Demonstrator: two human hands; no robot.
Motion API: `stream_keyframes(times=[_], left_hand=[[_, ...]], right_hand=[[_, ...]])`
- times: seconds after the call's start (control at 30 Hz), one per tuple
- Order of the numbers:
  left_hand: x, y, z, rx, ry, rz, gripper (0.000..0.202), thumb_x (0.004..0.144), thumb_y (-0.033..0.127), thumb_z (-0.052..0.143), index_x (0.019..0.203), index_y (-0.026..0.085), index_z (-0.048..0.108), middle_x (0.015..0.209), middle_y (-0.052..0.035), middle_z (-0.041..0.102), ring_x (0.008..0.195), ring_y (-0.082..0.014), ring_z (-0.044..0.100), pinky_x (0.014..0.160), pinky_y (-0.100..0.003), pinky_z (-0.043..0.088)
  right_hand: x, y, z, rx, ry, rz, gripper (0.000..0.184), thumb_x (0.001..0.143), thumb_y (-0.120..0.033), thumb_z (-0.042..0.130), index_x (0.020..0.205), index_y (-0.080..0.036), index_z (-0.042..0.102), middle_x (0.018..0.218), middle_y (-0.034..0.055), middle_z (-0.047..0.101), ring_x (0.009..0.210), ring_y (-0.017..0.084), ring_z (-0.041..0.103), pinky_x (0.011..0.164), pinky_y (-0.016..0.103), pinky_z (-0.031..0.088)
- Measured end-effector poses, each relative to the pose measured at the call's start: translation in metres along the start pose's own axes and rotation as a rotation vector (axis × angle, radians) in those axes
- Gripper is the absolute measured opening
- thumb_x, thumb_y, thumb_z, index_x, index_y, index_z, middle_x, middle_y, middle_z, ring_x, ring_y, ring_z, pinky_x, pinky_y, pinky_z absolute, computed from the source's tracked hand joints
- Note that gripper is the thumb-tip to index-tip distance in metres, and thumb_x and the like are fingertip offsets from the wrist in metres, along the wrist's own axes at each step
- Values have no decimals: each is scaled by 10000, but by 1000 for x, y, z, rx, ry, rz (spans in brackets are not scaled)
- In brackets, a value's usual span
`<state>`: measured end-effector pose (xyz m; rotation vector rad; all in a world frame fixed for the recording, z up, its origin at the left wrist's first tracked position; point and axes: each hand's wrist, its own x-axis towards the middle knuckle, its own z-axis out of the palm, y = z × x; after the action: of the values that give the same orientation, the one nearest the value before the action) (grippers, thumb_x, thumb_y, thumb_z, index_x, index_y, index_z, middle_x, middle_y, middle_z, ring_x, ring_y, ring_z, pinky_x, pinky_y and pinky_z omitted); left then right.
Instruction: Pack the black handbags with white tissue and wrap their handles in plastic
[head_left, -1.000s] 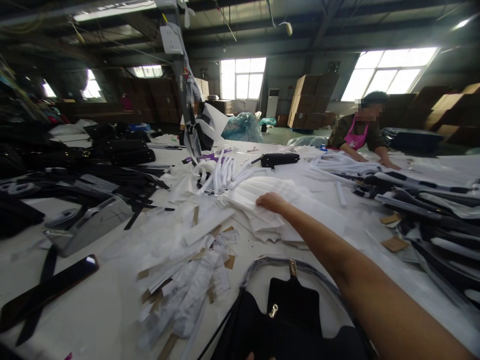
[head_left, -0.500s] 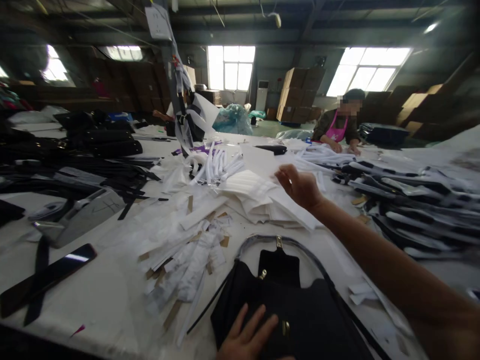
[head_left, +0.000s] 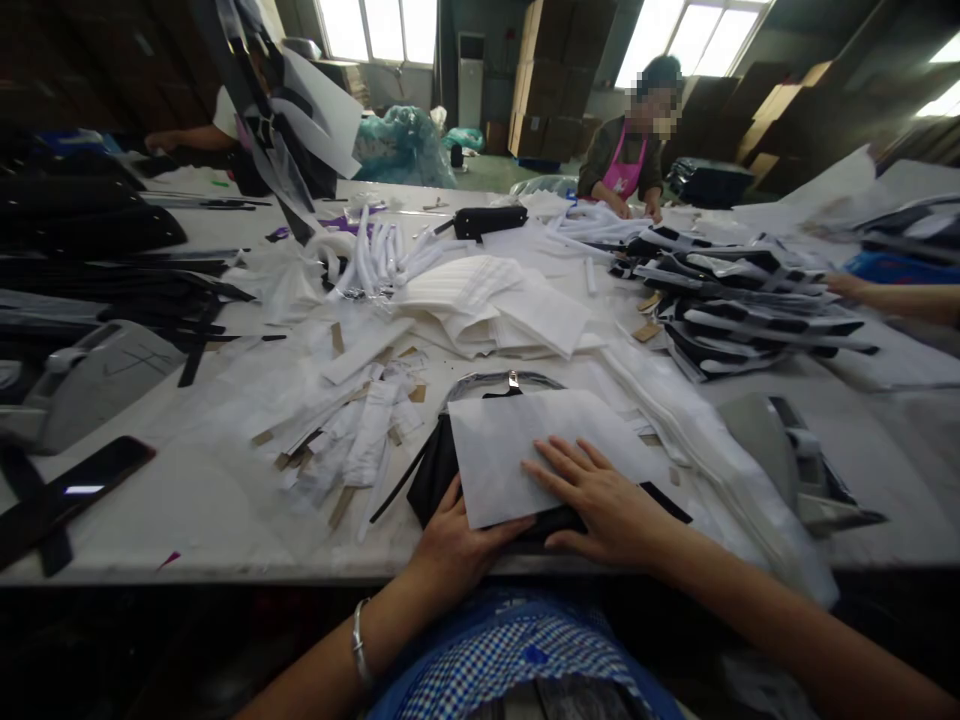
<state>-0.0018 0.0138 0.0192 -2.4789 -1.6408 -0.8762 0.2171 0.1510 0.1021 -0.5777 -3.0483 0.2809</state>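
Here, a white sheet (head_left: 495, 450) lies on top of a black bag (head_left: 427, 470), close to the front edge of the worktop (head_left: 247, 510) and right by the person's tummy. The sheet hides a big part of the bag, but the bag's left side and its curved handle (head_left: 465, 382) show past it, with a shiny metal piece (head_left: 514, 379) at the back. The right hand (head_left: 611, 505) is laid flat, its fingers (head_left: 551, 481) a bit spread on the sheet and its thumb lower down, past the sheet's near edge. The left hand (head_left: 457, 540) is at the sheet's near left corner, with the thumb along the bottom edge. I cannot tell if it pinches the paper or only rests there, since some of its fingers are hard to see

To do this bit well, I would use the 2 hands as a team: 1 to hold the corner still and 1 to press softly with a flat palm. The sheet looks thin, so a hard push could make a crease. The bag looks soft, so it may sink if you lean on it. The metal piece could poke the paper, so go gently there. The sheet seems to sit a little crooked, so check its edges. Also, watch that no loose paper strips (head_left: 367, 430) from the left slide under it
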Motion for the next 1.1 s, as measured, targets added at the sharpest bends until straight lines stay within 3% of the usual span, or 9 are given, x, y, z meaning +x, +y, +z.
stream_keyframes(times=[0.17, 0.3, 0.4, 0.53, 0.67, 0.77, 0.83, 0.93, 1.1], left_hand=[[0, 1, -3, 9, -73, -13, 480, 940, 299, 620, 1393, 434, 538, 1387, -34, 600, 1353, -270, 481, 1182, -594, 279], [-4, 0, 2, -5, -89, -41, 366, 936, 315, 621, 1288, 412, 635, 1309, -14, 649, 1312, -250, 510, 1219, -572, 214], [-6, -2, 7, 32, -90, -25, 410, 938, 317, 612, 1337, 411, 594, 1289, 10, 663, 1310, -252, 509, 1233, -562, 168], [-6, 0, 6, 95, -96, -12, 504, 970, 292, 548, 1462, 374, 470, 1375, -22, 615, 1246, -243, 564, 1161, -459, 337], [-9, 1, 5, 107, -168, -58, 565, 956, 270, 573, 1474, 441, 427, 1356, -21, 626, 1143, -217, 628, 1031, -377, 456], [-18, 0, 13, 201, -89, -12, 533, 979, 314, 527, 1501, 324, 420, 1381, -58, 620, 1212, -244, 600, 1128, -413, 368], [-24, -2, 21, 237, -36, 10, 512, 994, 319, 487, 1497, 246, 426, 1389, -77, 617, 1261, -244, 573, 1193, -407, 274], [-30, -1, 27, 239, -6, 18, 481, 989, 317, 488, 1460, 220, 468, 1369, -82, 634, 1266, -238, 579, 1228, -398, 209], [-28, 3, 10, 192, 19, 31, 369, 970, 212, 477, 1316, 224, 604, 1282, -79, 690, 1166, -244, 653, 1099, -405, 452]], right_hand=[[-11, 13, 9, 59, -52, 21, 806, 839, -602, 673, 1522, -262, 415, 1547, 142, 434, 1424, 351, 405, 1159, 571, 323], [-14, -8, 13, -6, 11, 69, 621, 883, -400, 682, 1457, -233, 515, 1438, 122, 572, 1305, 332, 547, 1064, 525, 457], [-16, -23, 10, -103, 22, 47, 541, 861, -216, 664, 1395, -205, 583, 1348, 113, 647, 1142, 324, 637, 929, 474, 541], [-13, -28, 0, -145, 80, 8, 443, 889, -156, 582, 1327, -188, 637, 1287, 105, 687, 969, 285, 672, 804, 428, 564], [-6, -26, 3, -124, 182, 7, 538, 913, -106, 508, 1442, -200, 527, 1450, 92, 566, 1309, 315, 528, 1067, 490, 449], [-3, -26, 18, -124, 94, -14, 642, 881, -63, 522, 1492, -252, 463, 1550, 102, 441, 1433, 359, 384, 1135, 561, 363], [-3, -28, 29, -117, 29, -8, 678, 881, -72, 540, 1514, -285, 425, 1570, 124, 403, 1429, 385, 382, 1114, 587, 378], [-6, -29, 40, -95, -11, 9, 722, 881, -97, 565, 1544, -300, 365, 1589, 142, 359, 1434, 398, 367, 1115, 602, 371], [-12, -30, 52, -101, -3, 47, 774, 873, -92, 567, 1565, -322, 307, 1623, 134, 285, 1465, 395, 303, 1142, 611, 320]])
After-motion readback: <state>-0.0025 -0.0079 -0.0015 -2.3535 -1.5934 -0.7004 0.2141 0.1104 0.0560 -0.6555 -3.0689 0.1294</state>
